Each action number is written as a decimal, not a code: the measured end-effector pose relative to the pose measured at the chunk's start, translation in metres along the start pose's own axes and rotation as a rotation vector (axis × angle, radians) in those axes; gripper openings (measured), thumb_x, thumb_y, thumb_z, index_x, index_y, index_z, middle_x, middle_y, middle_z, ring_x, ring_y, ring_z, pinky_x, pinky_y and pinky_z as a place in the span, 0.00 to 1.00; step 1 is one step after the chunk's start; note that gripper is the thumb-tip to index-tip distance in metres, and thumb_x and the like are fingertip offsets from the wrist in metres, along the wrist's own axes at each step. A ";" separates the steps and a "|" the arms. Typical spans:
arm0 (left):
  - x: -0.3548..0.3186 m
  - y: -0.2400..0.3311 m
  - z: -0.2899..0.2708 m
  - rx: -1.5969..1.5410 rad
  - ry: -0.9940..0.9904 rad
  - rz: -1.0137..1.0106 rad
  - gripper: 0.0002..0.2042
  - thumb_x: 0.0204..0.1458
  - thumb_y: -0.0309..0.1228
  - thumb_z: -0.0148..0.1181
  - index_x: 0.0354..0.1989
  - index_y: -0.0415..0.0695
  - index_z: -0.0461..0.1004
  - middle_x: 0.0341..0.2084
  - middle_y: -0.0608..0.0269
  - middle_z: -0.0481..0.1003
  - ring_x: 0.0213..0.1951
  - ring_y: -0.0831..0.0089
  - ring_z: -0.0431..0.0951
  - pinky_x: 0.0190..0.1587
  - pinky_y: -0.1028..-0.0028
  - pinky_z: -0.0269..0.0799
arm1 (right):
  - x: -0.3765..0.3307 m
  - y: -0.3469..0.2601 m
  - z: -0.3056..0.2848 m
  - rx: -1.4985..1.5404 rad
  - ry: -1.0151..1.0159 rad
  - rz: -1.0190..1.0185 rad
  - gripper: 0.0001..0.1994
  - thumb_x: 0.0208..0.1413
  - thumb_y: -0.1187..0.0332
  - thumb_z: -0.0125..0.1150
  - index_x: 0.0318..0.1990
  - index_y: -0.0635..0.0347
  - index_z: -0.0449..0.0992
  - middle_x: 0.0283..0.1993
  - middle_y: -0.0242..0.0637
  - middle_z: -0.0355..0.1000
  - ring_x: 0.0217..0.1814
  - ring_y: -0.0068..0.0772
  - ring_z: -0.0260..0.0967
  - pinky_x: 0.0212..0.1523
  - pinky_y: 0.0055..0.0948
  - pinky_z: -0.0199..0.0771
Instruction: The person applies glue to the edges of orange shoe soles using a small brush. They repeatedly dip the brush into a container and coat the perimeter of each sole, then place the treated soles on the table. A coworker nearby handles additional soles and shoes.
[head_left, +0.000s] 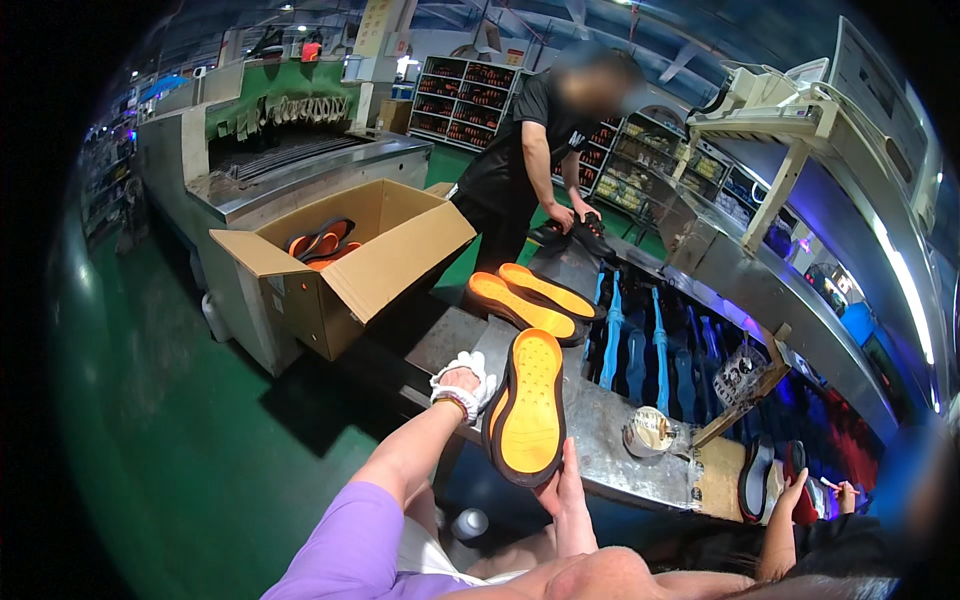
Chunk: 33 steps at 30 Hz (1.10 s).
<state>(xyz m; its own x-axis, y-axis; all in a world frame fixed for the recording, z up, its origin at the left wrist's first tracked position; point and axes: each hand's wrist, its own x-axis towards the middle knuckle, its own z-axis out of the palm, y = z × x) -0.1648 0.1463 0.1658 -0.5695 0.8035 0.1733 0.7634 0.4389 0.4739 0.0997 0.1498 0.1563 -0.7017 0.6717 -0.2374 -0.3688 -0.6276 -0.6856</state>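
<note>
A long grey metal surface [600,420] runs away from the person, with a conveyor machine [290,150] beyond it and racks of shelves [460,100] at the back. An open cardboard box [345,265] stands at the surface's left end, with several orange and black soles lying inside.

The shoe sole [527,408] is held upright over the near edge of the surface, tread side toward the camera. It is bright orange across the middle, with a fine dotted texture, and ringed by a thick black rim; its toe points up and its heel down. Two more orange soles [530,297] lie flat on the surface further along, near a row of blue shoe lasts [640,345].

The left hand [462,385], in a white glove with a purple sleeve behind it, is against the sole's left edge; whether its fingers are closed on the sole cannot be told. The right hand [562,485] is bare and grips the sole's heel end from below, fingers closed on it.

A small round tin [648,432] sits on the surface to the right of the sole. Another person in black leans over the far end.
</note>
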 end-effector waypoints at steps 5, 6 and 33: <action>-0.002 0.005 -0.006 -0.010 -0.016 -0.048 0.24 0.59 0.49 0.57 0.55 0.44 0.74 0.54 0.42 0.74 0.56 0.45 0.76 0.56 0.51 0.74 | 0.010 0.008 -0.007 -0.105 0.064 -0.047 0.28 0.71 0.46 0.51 0.68 0.57 0.69 0.67 0.36 0.72 0.67 0.35 0.71 0.66 0.40 0.73; -0.001 0.004 -0.005 -0.001 -0.015 -0.039 0.24 0.59 0.49 0.57 0.54 0.44 0.74 0.54 0.42 0.74 0.56 0.45 0.76 0.56 0.51 0.74 | 0.010 0.008 -0.007 -0.098 0.050 -0.041 0.27 0.72 0.49 0.51 0.67 0.60 0.68 0.67 0.37 0.72 0.67 0.35 0.71 0.66 0.39 0.73; -0.002 0.017 0.003 0.108 -0.025 0.022 0.24 0.60 0.50 0.53 0.55 0.44 0.71 0.55 0.42 0.74 0.55 0.41 0.76 0.55 0.50 0.74 | -0.108 0.038 -0.044 -0.180 0.164 -0.278 0.23 0.67 0.72 0.57 0.66 0.68 0.64 0.62 0.41 0.72 0.63 0.28 0.69 0.64 0.28 0.68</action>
<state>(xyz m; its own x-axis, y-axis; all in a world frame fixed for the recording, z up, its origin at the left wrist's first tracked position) -0.1498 0.1536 0.1710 -0.5455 0.8227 0.1600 0.8048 0.4608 0.3740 0.1882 0.0703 0.1259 -0.4773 0.8703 -0.1217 -0.4086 -0.3423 -0.8461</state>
